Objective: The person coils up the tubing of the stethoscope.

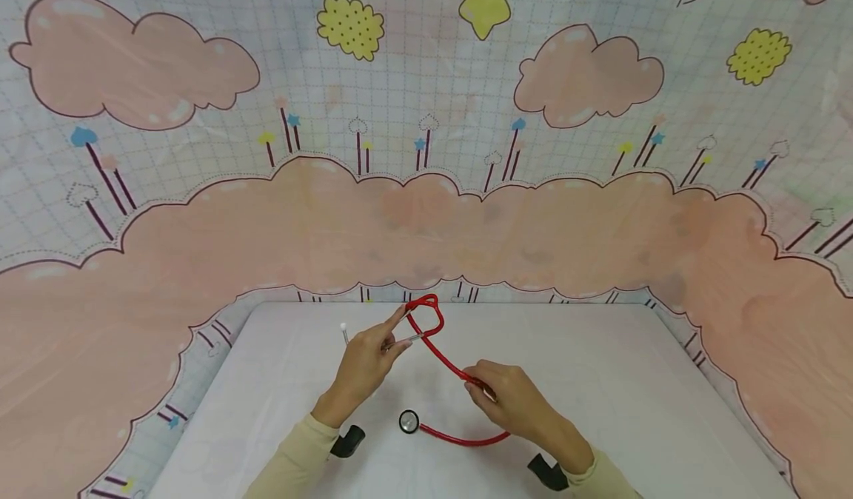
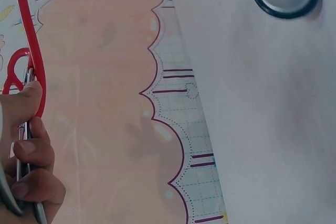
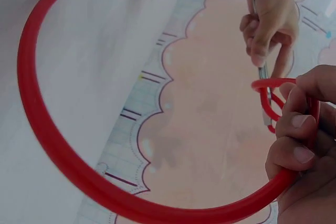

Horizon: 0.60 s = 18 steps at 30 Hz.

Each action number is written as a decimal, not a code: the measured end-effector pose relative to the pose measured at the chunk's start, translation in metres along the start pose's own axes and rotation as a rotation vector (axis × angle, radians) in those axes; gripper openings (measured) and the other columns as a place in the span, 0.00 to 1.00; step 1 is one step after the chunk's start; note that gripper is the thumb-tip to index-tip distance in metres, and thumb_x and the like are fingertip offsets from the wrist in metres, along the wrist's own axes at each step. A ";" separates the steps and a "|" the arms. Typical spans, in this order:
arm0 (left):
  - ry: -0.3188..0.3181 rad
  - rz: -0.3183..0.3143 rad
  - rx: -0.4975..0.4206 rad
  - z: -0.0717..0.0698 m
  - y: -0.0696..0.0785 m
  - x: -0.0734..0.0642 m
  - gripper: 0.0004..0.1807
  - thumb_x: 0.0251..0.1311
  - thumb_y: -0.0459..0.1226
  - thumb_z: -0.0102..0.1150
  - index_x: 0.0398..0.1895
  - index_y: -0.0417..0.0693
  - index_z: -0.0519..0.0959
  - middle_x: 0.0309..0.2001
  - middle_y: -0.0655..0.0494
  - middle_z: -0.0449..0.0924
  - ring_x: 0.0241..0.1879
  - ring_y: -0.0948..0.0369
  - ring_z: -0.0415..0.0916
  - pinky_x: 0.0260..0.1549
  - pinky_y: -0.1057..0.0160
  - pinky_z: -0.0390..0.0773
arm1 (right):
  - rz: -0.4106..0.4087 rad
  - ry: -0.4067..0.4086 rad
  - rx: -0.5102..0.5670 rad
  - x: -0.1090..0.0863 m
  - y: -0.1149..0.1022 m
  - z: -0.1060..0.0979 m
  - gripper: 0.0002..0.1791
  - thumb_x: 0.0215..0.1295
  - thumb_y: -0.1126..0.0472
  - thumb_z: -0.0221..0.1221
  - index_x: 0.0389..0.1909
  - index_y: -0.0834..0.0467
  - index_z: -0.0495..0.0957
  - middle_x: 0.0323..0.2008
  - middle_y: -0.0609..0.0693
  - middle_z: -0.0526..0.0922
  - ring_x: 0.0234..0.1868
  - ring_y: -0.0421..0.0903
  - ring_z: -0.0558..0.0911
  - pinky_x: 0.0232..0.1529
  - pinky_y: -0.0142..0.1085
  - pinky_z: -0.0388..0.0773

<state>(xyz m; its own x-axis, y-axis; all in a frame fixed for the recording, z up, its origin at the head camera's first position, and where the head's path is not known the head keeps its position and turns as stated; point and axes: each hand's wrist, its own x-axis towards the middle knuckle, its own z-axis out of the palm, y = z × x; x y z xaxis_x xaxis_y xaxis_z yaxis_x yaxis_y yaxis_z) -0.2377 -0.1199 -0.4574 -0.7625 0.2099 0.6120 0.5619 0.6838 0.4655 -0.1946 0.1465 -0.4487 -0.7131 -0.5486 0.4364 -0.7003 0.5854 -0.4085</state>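
Observation:
A stethoscope with red tubing (image 1: 445,355) is held up between both hands above a white table. My left hand (image 1: 365,362) grips its metal ear tubes (image 3: 263,72) near where they enter the looped red tubing. One pale ear tip (image 1: 343,326) sticks out behind that hand. Farther along, my right hand (image 1: 509,395) holds the red tubing with curled fingers (image 3: 294,150). From there the tubing hangs down and curves back left to the round chest piece (image 1: 409,421), silver with a black rim. The chest piece looks to be at the tabletop in the head view.
The white table (image 1: 280,380) spreads under both hands. Behind and around it hangs a cloth (image 1: 413,225) printed with pink clouds, stars and a grid. A black strap (image 1: 348,441) is at the left wrist and another black strap (image 1: 548,473) at the right.

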 end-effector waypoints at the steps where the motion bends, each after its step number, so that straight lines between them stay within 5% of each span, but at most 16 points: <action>1: -0.008 -0.004 0.001 0.000 0.000 0.000 0.35 0.54 0.37 0.71 0.68 0.49 0.72 0.20 0.64 0.71 0.21 0.70 0.62 0.22 0.73 0.67 | -0.018 0.003 -0.010 0.001 0.001 -0.001 0.07 0.63 0.63 0.65 0.42 0.58 0.83 0.29 0.42 0.82 0.26 0.30 0.71 0.27 0.21 0.74; 18: -0.103 -0.042 -0.007 -0.001 0.009 0.003 0.36 0.55 0.38 0.71 0.69 0.53 0.71 0.19 0.66 0.71 0.20 0.70 0.62 0.22 0.73 0.66 | -0.241 0.116 -0.162 0.017 0.006 -0.025 0.09 0.67 0.57 0.61 0.41 0.57 0.84 0.28 0.42 0.81 0.25 0.33 0.74 0.29 0.18 0.73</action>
<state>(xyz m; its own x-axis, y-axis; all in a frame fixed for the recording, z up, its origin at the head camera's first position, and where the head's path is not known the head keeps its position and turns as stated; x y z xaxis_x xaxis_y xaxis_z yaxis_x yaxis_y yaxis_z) -0.2343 -0.1140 -0.4507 -0.8143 0.2519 0.5229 0.5304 0.6889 0.4940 -0.2102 0.1552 -0.4234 -0.5124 -0.6172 0.5971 -0.8280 0.5394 -0.1530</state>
